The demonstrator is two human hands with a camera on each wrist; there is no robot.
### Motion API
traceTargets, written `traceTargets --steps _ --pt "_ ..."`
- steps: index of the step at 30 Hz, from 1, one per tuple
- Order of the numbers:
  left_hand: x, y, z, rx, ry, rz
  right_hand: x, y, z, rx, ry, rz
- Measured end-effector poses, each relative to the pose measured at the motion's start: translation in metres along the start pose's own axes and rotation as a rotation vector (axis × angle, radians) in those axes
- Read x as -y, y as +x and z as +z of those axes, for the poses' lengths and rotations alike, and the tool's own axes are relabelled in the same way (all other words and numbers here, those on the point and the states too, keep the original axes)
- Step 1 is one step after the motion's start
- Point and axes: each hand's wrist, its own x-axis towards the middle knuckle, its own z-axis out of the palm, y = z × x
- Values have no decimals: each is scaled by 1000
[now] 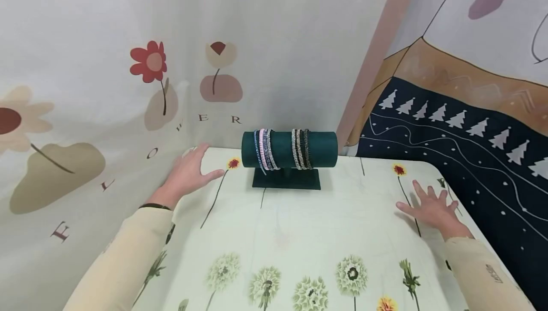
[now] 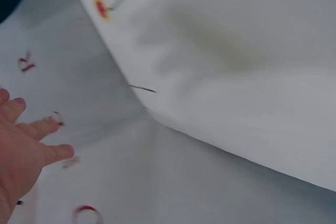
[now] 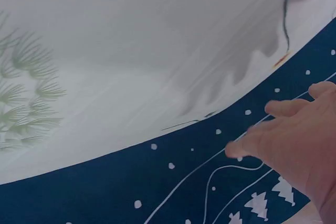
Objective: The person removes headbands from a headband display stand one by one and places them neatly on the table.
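Observation:
A dark green bracelet stand (image 1: 284,149), a padded roll on a flat base, stands at the back middle of the table. Blue, pink and grey bracelets (image 1: 265,150) circle its left part; silver and black bracelets (image 1: 301,149) circle the right part. To the left of the stand, my left hand (image 1: 188,170) is held out over the table's edge, thumb apart, holding nothing. On the far right, my right hand (image 1: 433,208) hovers with fingers spread and nothing in it. Both wrist views show the left hand (image 2: 23,150) and right hand (image 3: 299,140) apart from any object.
The table (image 1: 299,225) wears a pale cloth printed with flowers and dandelions. Behind and left hangs a white curtain (image 1: 278,40) with flower prints and letters. A dark blue fabric (image 1: 428,130) with white trees borders the right side.

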Motion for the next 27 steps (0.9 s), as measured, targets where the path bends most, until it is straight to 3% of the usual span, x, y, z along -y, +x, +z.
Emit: traceTargets --steps 12,27 --pt "-60 19 -23 -38 -17 59 15 3 -10 28 68 -93" --pt "-92 44 -24 -72 94 123 29 5 -12 52 114 -70"
